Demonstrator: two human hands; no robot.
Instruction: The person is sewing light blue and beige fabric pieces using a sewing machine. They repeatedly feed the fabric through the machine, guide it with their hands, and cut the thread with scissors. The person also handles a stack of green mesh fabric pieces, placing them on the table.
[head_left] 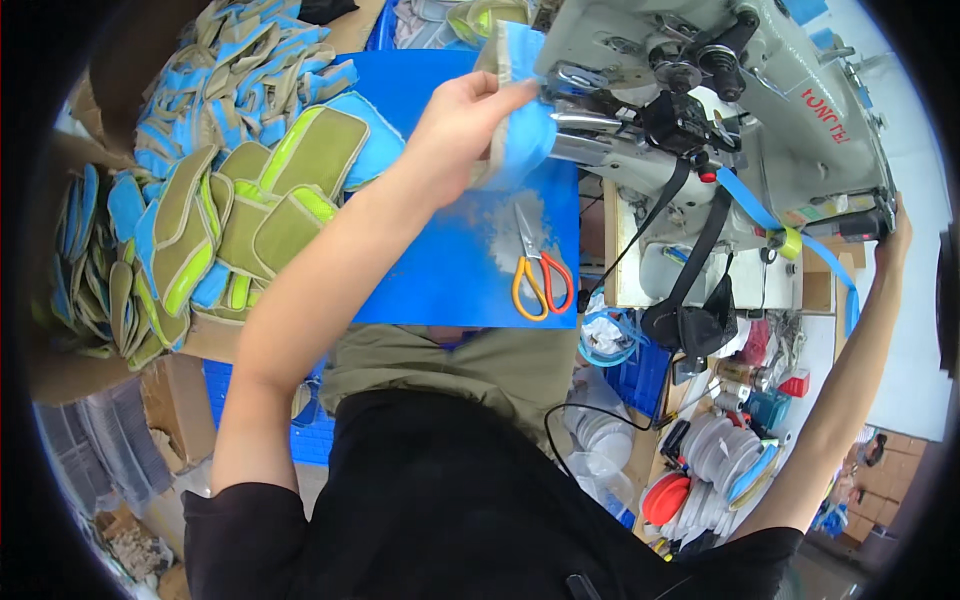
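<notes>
My left hand [452, 125] pinches a padded blue and beige fabric piece [527, 138] between thumb and fingers. That piece stands curved on edge against the working end of a grey sewing machine [800, 110]. At the machine's far right end, my right hand [897, 232] reaches up to its edge; the fingers are mostly hidden there. Below the held piece, scissors [530, 262] with one orange and one red handle lie on the blue work surface [430, 270]. A blue strip [750, 200] hangs from the machine and passes through a yellow-green ring.
A heap of olive, lime and blue fabric pads [310, 160] lies on the left, with a pile of blue and beige pieces [230, 85] behind it. Black straps [690, 260] dangle under the machine. Lower right, a shelf holds several white rolls [725, 455] and a red roll [665, 498].
</notes>
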